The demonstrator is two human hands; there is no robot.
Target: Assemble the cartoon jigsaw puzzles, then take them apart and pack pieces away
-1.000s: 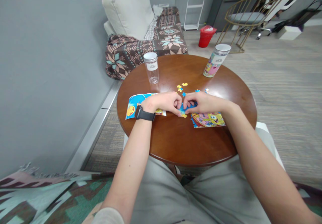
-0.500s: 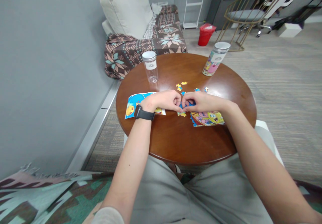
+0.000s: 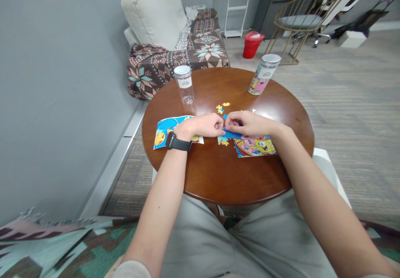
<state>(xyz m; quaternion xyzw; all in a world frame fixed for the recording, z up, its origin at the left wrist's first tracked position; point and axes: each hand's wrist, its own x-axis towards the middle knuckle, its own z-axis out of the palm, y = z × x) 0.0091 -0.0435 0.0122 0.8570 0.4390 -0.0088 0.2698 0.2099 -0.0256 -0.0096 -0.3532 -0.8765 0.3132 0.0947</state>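
A partly joined jigsaw puzzle [image 3: 254,146] with cartoon figures lies on the round table, its blue upper-left section beneath my fingers. At its left edge is my left hand [image 3: 208,124], with a black watch on the wrist and fingers curled together. My right hand [image 3: 243,122] hovers over or rests on the blue section, thumb and fingers pinched; whatever lies between them is hidden. Several loose yellow and blue puzzle pieces [image 3: 220,109] sit just beyond my hands. Under my left wrist is a printed picture sheet [image 3: 160,137], partly covered.
A clear jar [image 3: 186,90] with a silver lid stands at the table's back left. Toward the back right is a printed jar [image 3: 261,78]. Past the brown wooden table [image 3: 215,178] are a blanket-covered sofa [image 3: 209,48], a red bin [image 3: 251,46] and a gold wire chair [image 3: 296,21].
My hands have drawn slightly apart, and the right fingers are raised a little. More of the puzzle's blue section shows between them. The whole view has shifted slightly.
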